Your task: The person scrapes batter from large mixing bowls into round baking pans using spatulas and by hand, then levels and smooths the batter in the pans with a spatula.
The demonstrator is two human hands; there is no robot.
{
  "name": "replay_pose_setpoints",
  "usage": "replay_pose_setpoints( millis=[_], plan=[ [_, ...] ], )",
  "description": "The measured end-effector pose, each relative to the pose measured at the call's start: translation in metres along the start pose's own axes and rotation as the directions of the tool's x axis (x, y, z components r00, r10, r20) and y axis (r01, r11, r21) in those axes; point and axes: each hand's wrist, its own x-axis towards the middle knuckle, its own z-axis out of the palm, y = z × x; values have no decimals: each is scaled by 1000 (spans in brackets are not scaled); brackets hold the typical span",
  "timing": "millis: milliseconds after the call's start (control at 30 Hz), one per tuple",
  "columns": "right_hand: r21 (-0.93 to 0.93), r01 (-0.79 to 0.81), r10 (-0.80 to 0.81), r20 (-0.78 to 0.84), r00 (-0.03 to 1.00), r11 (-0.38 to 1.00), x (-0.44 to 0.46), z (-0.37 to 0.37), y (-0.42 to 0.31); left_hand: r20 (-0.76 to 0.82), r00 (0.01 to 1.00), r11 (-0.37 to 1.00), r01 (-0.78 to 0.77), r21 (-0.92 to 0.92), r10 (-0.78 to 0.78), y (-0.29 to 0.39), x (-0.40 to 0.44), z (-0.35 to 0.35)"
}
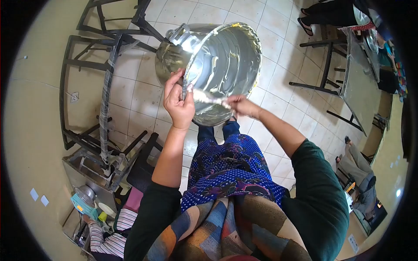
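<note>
A large steel mixing bowl (174,58) is tilted, its mouth facing up and to the right and its inner wall streaked with pale cream. My left hand (179,102) is closed on the near left part of its rim. In my right hand (244,106) is a spatula (209,98), coated with cream and smeared by motion, so its exact shape is unclear. The spatula's far end points toward my left hand, across the bowl's mouth. Yellowish residue clings to the bowl's upper rim. A metal bracket (178,34) sticks out from the bowl's outer side.
Dark metal frames (106,100) stand at left on the tiled floor (135,93). At right is a table (359,82) with metal legs. Other people are nearby: one in a striped sleeve (98,237) at lower left, others at upper and lower right.
</note>
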Motion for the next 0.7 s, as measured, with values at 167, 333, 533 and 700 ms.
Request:
replay_pose_setpoints(
  millis=[167,333,533,700],
  plan=[
    [-793,100,-533,-303,790,601,71,-72,-23,-2,1000,999,23,-41,-23,0,12,13],
    [-973,-223,-567,-213,796,53,127,-100,-24,103,995,1000,-7,15,6,5,18,22],
    [-983,-170,-369,-131,920,-74,139,-91,8,145,987,994,-86,71,75,12,16,32],
    [-998,-51,-354,-32,935,-43,138,-70,41,186,978,992,-109,63,96,13,16,32]
  ],
)
